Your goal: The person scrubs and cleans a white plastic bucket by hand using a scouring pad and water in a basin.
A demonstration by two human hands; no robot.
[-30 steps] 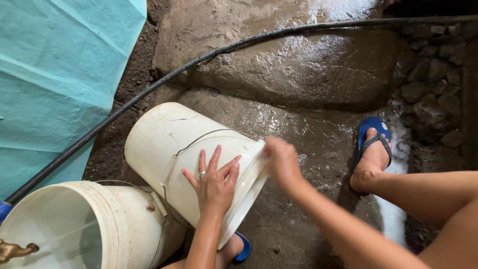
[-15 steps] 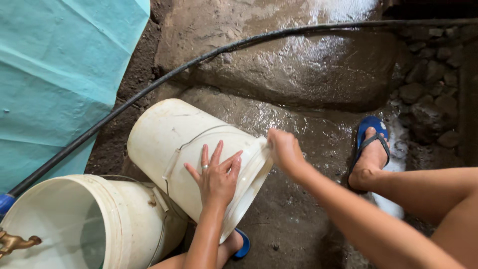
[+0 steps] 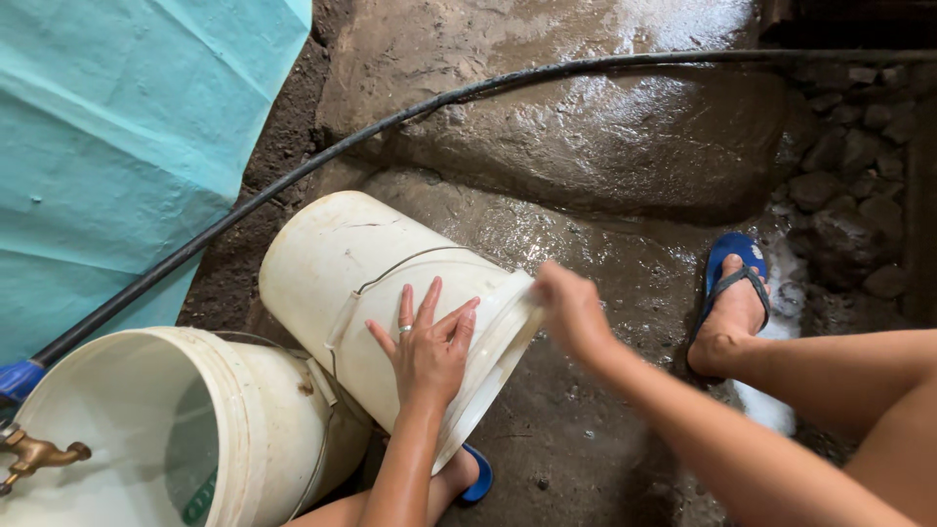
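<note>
Head camera is looking straight down at wet stone ground point(image 3: 586, 146), where a person is crouching over a white bucket point(image 3: 361, 283) that is lying tipped on its side, its mouth pointing toward the lower right. The left hand point(image 3: 429, 346) is lying flat on the bucket's upper wall near the rim, fingers point(image 3: 427, 304) spread wide and straight, pressing rather than gripping, with a ring showing on one finger. The right hand point(image 3: 571, 310) is sitting at the bucket's rim, touching its edge; it is blurred, so whether its fingers are curling around the rim or just resting there I cannot tell. A thin wire handle point(image 3: 410, 268) is lying against the bucket's side. Just beside it at lower left, a second white bucket point(image 3: 244, 429) is standing upright and holding water, with a brass tap point(image 3: 39, 454) hanging over its near edge. A black hose point(image 3: 342, 151) is running diagonally across the ground behind both buckets, beside a teal tarp point(image 3: 117, 146). The person's feet are wearing blue sandals point(image 3: 737, 268), one planted on the wet stone at right, the other barely showing beneath the tipped bucket.
</note>
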